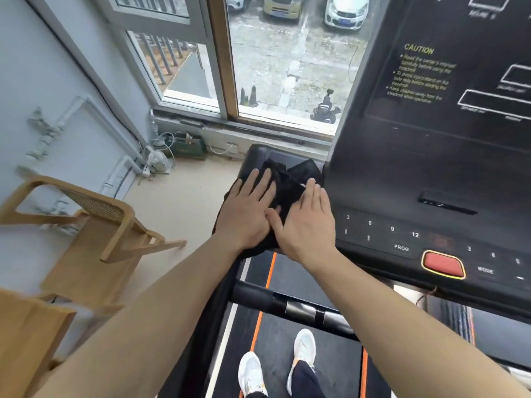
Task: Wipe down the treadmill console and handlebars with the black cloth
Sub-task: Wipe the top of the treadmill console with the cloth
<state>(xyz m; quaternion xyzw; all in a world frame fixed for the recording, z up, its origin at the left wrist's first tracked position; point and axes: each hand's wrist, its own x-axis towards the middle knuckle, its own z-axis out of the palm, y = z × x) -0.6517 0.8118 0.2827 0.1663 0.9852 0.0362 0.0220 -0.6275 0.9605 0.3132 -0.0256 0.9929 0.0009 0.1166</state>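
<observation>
The black cloth (288,182) lies crumpled on the treadmill's left side panel (258,158), just left of the console (431,168). My left hand (248,208) lies flat on the cloth's left part with straight fingers. Beside it, my right hand (306,222) presses flat on the cloth's right part, its thumb touching the left hand. The console carries number keys, a PROG key and a red stop button (442,264). A black handlebar with a metal sensor (298,310) crosses below my arms.
A wooden chair (94,222) stands to the left on the floor. A window (287,67) and sill lie ahead, with pipes and cables in the left corner. My feet in white shoes (275,366) stand on the treadmill belt.
</observation>
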